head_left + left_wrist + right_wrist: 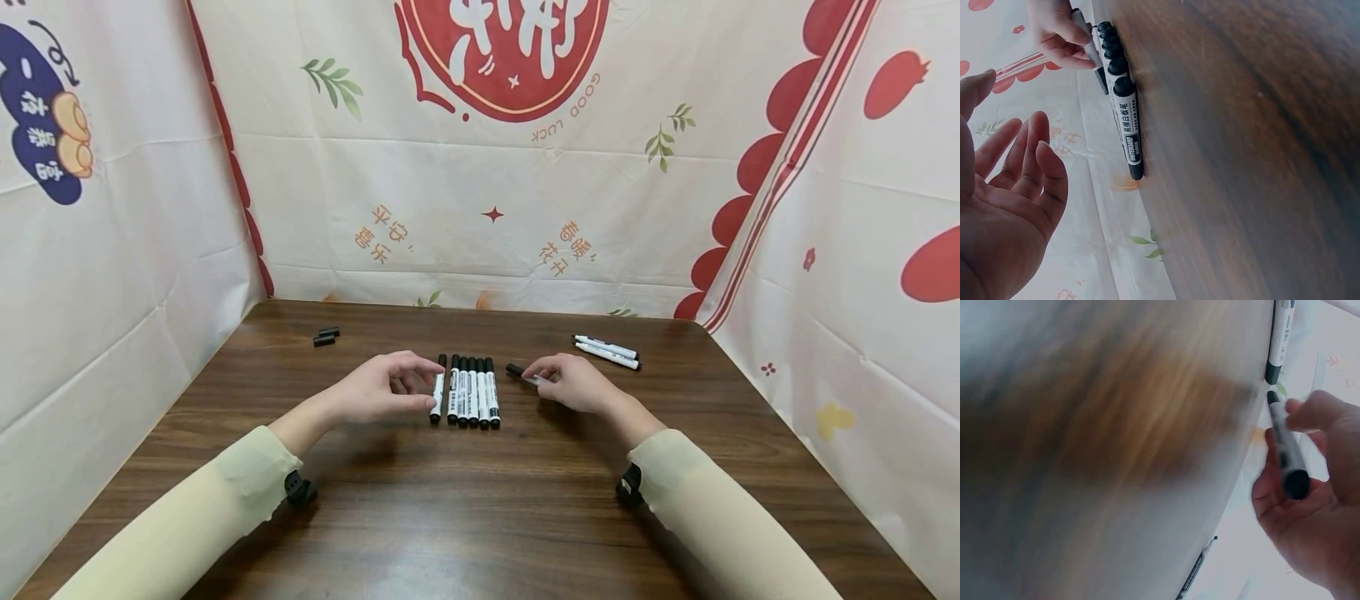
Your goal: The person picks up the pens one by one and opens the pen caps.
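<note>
Several white whiteboard markers [473, 392] with black caps and ends lie side by side in a row on the table. One more marker [438, 392] lies slightly apart at the row's left end. Beside it my left hand [382, 387] hovers with thumb and fingers spread and loosely bent; the left wrist view shows nothing in the palm. To the right of the row, my right hand [577, 383] pinches another marker [1286, 447] between thumb and fingers, its black cap end [514, 369] pointing toward the row. Its far end is hidden by the hand in the head view.
Two uncapped markers [606, 351] lie at the back right of the brown wooden table [420, 517]. Loose black caps [326, 337] lie at the back left. Printed cloth [450, 175] hangs round the back and sides of the table.
</note>
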A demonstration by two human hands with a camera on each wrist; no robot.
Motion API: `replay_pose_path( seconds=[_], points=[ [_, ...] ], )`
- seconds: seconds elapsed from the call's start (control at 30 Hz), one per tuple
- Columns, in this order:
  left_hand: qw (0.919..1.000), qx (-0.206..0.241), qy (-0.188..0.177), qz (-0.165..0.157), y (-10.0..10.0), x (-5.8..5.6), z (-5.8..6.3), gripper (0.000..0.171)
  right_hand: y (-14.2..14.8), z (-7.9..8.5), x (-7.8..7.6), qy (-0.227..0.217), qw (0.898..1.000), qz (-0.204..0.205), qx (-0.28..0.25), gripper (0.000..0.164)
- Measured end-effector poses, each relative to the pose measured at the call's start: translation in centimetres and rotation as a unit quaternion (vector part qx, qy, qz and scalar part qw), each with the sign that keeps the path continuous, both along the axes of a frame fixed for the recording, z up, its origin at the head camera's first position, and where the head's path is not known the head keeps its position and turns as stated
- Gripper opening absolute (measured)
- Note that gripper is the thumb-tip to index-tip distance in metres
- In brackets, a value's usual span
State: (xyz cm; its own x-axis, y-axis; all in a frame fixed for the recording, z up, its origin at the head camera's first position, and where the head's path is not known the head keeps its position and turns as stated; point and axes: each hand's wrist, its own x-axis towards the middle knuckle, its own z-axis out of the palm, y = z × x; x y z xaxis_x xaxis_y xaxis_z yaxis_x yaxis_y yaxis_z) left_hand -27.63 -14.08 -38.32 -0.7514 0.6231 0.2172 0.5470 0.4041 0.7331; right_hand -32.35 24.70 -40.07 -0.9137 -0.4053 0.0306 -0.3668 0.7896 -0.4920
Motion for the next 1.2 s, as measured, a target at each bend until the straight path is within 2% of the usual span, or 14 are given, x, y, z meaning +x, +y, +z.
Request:
replay_pose_path(
  seconds=[0.17,0.3,0.47,0.8,1.2],
  points=[
    [1.0,-0.006,0.002,-0.001,0.1,0.0,0.2,0.046,0.5,0.3,0.4,0.021,0.999,0.001,-0.051,0.034],
    [0.9999,-0.013,0.004,0.003,0.3,0.1,0.3,0.046,0.6,0.6,1.0,0.02,0.996,0.003,-0.085,0.035],
    [0.9999,-0.013,0.005,0.007,0.6,0.2,0.6,0.046,0.4,0.9,1.6,0.031,0.992,0.028,-0.117,0.03],
    [0.9999,-0.007,0.013,0.006,1.3,0.4,1.2,0.045,-0.7,1.8,2.8,0.043,0.984,0.092,-0.146,0.029],
    [0.9999,0.004,0.012,-0.006,2.0,0.3,0.9,0.047,-2.9,2.9,4.3,0.023,0.972,0.149,-0.18,0.029]
  ],
)
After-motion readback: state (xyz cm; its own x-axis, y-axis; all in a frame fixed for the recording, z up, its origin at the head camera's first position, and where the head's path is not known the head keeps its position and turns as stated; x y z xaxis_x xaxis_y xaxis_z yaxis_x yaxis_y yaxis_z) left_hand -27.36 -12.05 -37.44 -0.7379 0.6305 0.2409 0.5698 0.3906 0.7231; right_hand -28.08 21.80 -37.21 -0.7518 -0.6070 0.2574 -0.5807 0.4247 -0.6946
